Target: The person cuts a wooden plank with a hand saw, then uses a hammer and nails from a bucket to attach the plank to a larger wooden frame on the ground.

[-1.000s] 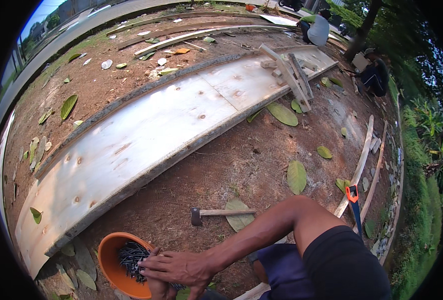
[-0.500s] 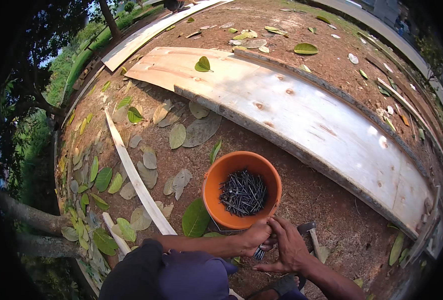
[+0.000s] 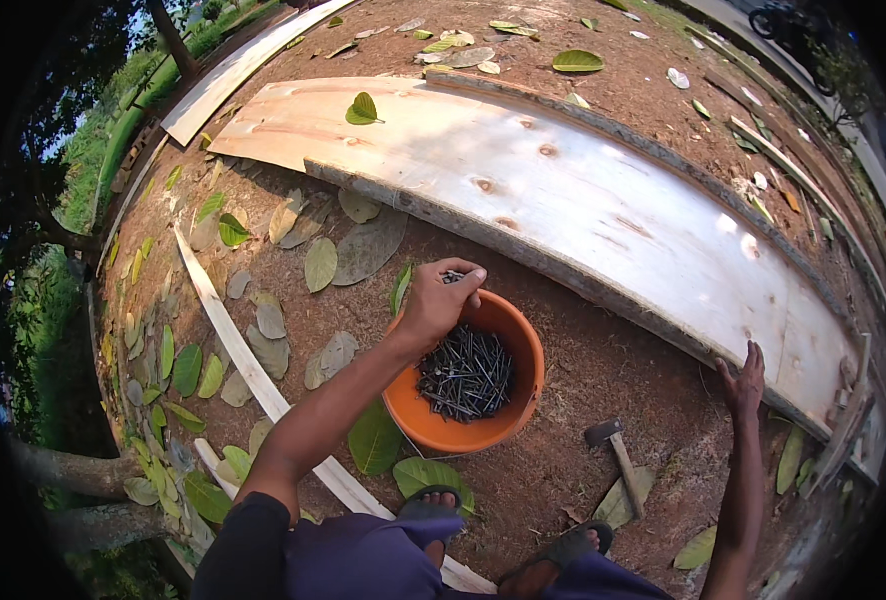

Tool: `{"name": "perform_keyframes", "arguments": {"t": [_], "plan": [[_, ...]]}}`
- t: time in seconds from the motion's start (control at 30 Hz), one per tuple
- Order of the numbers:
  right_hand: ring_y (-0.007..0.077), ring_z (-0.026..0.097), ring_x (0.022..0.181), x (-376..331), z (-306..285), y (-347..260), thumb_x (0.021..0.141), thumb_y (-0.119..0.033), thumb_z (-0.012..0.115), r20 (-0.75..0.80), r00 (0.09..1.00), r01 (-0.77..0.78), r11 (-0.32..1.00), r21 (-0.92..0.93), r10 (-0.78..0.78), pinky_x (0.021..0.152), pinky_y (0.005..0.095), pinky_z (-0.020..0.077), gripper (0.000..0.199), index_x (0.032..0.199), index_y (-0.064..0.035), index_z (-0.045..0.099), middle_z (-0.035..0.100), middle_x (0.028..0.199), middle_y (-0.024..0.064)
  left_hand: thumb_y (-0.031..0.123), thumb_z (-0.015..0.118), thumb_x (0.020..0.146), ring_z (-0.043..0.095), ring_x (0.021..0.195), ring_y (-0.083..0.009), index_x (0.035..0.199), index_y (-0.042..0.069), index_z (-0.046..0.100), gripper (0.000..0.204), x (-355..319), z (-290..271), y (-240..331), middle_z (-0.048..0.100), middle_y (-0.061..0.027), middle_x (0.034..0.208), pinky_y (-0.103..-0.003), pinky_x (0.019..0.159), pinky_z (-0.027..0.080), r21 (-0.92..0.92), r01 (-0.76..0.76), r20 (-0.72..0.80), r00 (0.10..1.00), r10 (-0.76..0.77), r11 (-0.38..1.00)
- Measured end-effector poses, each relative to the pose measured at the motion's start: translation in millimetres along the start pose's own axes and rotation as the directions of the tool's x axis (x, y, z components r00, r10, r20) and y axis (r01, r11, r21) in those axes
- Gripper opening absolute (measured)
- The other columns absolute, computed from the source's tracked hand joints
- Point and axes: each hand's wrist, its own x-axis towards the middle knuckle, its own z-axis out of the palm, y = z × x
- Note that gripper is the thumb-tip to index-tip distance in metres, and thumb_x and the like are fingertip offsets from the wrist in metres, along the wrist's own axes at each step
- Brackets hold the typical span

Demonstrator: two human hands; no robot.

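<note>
An orange bucket [image 3: 533, 365] stands on the bare soil in front of me, with a heap of dark nails [image 3: 468, 375] inside. Over its far left rim is my left hand [image 3: 439, 302], closed around a bunch of nails whose ends show at the top of the fist. My right hand [image 3: 745, 380] reaches out to the right with its fingers stretched, beside the near edge of a long plywood panel [image 3: 563, 200]; whether it touches the edge I cannot tell. A hammer [image 3: 618, 455] with a wooden handle lies on the ground between the bucket and my right arm.
Rough timber strips [image 3: 523, 242] run along the panel's long edges. A narrow pale batten [image 3: 233, 310] lies left of the bucket, among scattered leaves [image 3: 321, 262]. Another board [image 3: 253, 65] lies at the far left. My sandalled feet [image 3: 573, 545] are close to the bucket.
My hands, together at the bucket's near rim before, have parted. The left moved up over the far rim with nails; the right swung out to the panel. The hammer is now fully visible.
</note>
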Motion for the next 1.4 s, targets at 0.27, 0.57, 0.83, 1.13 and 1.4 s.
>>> {"name": "perform_keyframes", "arguments": {"t": [0.27, 0.57, 0.83, 1.13, 1.4], "plan": [[0.0369, 0.042, 0.144, 7.9, -23.3, 23.4, 0.082, -0.086, 0.055, 0.410, 0.864, -0.225, 0.952, -0.207, 0.293, 0.112, 0.0579, 0.0370, 0.105, 0.146, -0.0031, 0.047, 0.047, 0.151, 0.0232, 0.012, 0.079, 0.085, 0.069, 0.099, -0.0365, 0.118, 0.004, 0.070, 0.036, 151.6, 4.6, -67.9, 0.072, -0.0175, 0.110, -0.046, 0.086, 0.054, 0.855, -0.322, 0.190, 0.924, 0.332, 0.407], [0.0342, 0.031, 0.151, -20.2, 0.2, 54.1, 0.079, -0.088, 0.054, 0.431, 0.818, -0.326, 0.925, -0.196, 0.380, 0.121, 0.0613, 0.0254, 0.112, 0.155, -0.0094, 0.034, 0.033, 0.162, 0.0180, 0.024, 0.085, 0.079, 0.065, 0.094, -0.0425, 0.106, -0.001, 0.066, 0.042, 163.2, 64.4, -71.1, 0.068, -0.0243, 0.098, -0.048, 0.081, 0.050, 0.799, -0.547, 0.534, 0.836, 0.123, 0.251], [0.0306, 0.042, 0.143, 18.7, 4.6, 42.5, 0.072, -0.093, 0.056, 0.368, 0.882, -0.194, 0.939, -0.285, 0.294, 0.117, 0.0571, 0.0333, 0.116, 0.145, -0.0028, 0.046, 0.047, 0.149, 0.0168, 0.024, 0.085, 0.080, 0.058, 0.080, -0.0447, 0.091, -0.004, 0.057, 0.041, 177.4, 64.9, -78.6, 0.061, -0.0241, 0.084, -0.050, 0.073, 0.045, 0.769, -0.574, 0.546, 0.819, 0.178, 0.280], [0.0284, 0.057, 0.125, 33.0, -5.5, 28.5, 0.062, -0.095, 0.064, 0.431, 0.830, -0.257, 0.928, -0.271, 0.355, 0.106, 0.0525, 0.0463, 0.115, 0.128, -0.0015, 0.058, 0.062, 0.129, 0.0137, 0.027, 0.081, 0.083, 0.061, 0.082, -0.0443, 0.090, -0.004, 0.059, 0.039, 169.4, 60.8, -68.9, 0.063, -0.0246, 0.086, -0.051, 0.074, 0.046, 0.775, -0.603, 0.576, 0.797, 0.183, 0.187], [0.0265, 0.061, 0.122, 41.3, -6.4, 39.4, 0.056, -0.092, 0.071, 0.435, 0.836, -0.219, 0.931, -0.293, 0.334, 0.105, 0.0522, 0.0413, 0.103, 0.119, -0.0100, 0.071, 0.071, 0.119, 0.0078, 0.027, 0.083, 0.082, 0.064, 0.083, -0.0447, 0.088, -0.003, 0.060, 0.039, 157.7, 71.1, -49.1, 0.065, -0.0253, 0.087, -0.050, 0.072, 0.047, 0.814, -0.524, 0.514, 0.851, 0.109, 0.249]]}}
